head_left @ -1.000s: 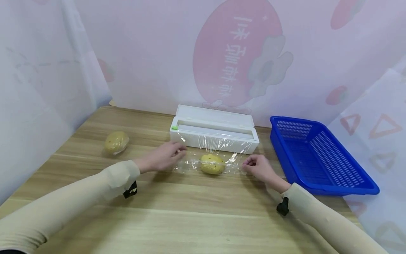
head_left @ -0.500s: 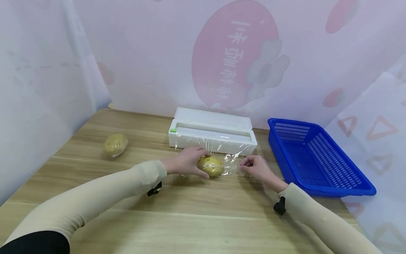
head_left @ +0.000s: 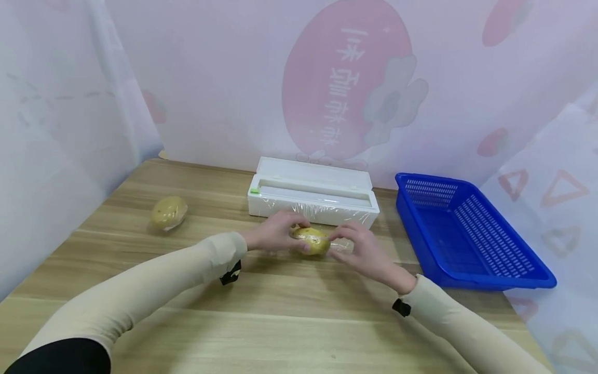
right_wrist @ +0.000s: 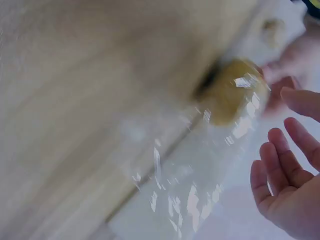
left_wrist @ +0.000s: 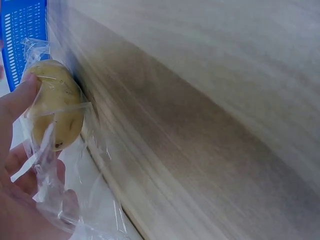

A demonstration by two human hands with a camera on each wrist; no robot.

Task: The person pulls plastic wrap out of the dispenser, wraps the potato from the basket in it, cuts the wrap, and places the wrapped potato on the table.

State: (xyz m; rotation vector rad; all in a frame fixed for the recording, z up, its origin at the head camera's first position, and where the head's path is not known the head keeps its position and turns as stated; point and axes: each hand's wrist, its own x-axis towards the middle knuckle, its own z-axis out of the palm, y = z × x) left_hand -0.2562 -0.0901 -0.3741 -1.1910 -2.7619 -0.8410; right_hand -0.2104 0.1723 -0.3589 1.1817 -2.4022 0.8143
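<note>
Beige left sleeve [head_left: 154, 291] first: it runs off the bottom edge, and the black patch [head_left: 65, 358] there is cut off by the frame. Further back on the wood table [head_left: 299, 332] sits a wrapped potato [head_left: 169, 213], all shiny with plastic.

Next, the left hand [head_left: 275, 232]. It's got a proper grip on the middle potato [head_left: 312, 241], thumb on one side and fingers round the other, just in front of the white box [head_left: 315, 208]. Some fingers are half hidden by loose film [left_wrist: 50, 185] in the left wrist view. Can't tell if that potato touches the table. The box has its lid [head_left: 314, 172] up and a green bit [head_left: 254, 190] at the left end.

Behind that, the backdrop [head_left: 210, 78] has a big red print [head_left: 308, 104] with pale characters [head_left: 343, 88] down it, too faded for me to read.

Right hand [head_left: 359, 249] is at the potato's right end, thumb and fingers apart, loosely bent, pinching nothing. Whether the tips touch the film, can't say; the right wrist view is pretty blurry. Last, a blue basket [head_left: 432, 278] stands far right.
</note>
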